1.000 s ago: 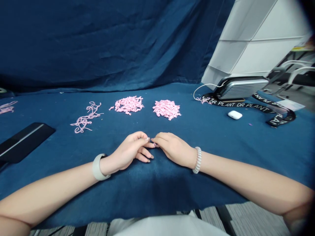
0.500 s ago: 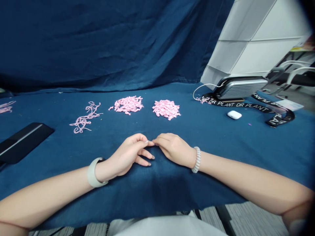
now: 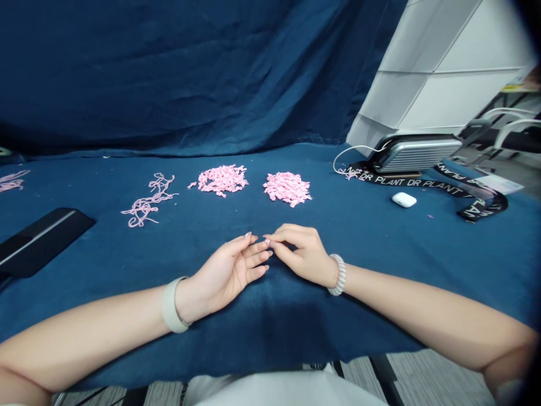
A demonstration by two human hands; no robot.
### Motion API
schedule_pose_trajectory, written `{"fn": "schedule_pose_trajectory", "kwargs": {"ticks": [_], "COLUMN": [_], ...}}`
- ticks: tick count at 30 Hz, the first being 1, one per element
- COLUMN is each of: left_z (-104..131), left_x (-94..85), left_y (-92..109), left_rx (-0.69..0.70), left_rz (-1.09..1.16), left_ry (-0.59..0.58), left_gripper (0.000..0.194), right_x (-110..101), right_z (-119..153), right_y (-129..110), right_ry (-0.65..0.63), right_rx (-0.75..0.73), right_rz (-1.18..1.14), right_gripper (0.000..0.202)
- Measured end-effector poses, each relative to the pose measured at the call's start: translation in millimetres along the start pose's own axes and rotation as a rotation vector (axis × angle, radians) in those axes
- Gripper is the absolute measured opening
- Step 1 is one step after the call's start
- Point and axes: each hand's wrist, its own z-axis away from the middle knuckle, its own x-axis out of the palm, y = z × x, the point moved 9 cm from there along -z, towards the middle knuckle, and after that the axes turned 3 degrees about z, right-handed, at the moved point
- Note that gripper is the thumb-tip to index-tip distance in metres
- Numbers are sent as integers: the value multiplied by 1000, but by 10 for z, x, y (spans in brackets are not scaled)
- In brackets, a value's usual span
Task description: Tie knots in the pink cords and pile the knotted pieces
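Observation:
My left hand (image 3: pixel 230 270) is turned palm up over the blue cloth, its fingers stretched out and apart. Close by, my right hand (image 3: pixel 302 251) has its thumb and fingers drawn into a pinch at my left fingertips. Whatever sits in that pinch is too small to make out, though a hint of pink shows there. Beyond the hands lie two heaps of small pink pieces that look like knotted yarn: a left heap (image 3: pixel 222 180) and a right heap (image 3: pixel 287 188). Loose pink yarn (image 3: pixel 146 206) lies tangled to their left.
A black flat object with a pale stripe (image 3: pixel 44 239) is at the left, with more pink strands (image 3: pixel 12 180) behind it. On the right are a silver ridged case (image 3: pixel 418 153), a black lettered strap (image 3: pixel 406 181) and a white earbud case (image 3: pixel 404 199). Blue cloth (image 3: pixel 190 113) hangs behind.
My left hand has rolled palm up and its thumb has lifted off the index finger. The right hand stays pinched beside it, its fingers more arched.

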Motion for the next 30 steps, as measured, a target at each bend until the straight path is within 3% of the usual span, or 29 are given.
{"fn": "schedule_pose_trajectory", "kwargs": {"ticks": [6, 13, 30], "left_z": [-8, 17, -21], "left_x": [27, 44, 52], "left_y": [93, 202, 259], "left_rx": [117, 242, 278], "left_rz": [-125, -361, -415], "left_ry": [-43, -6, -13], "left_gripper": [10, 27, 28], "right_x": [66, 269, 309], "right_z": [9, 122, 139], "right_y": [208, 393, 446], "right_ry": [24, -27, -33], "right_rx": [298, 601, 625], "right_rz": [-378, -659, -722], "right_gripper": [12, 12, 12]}}
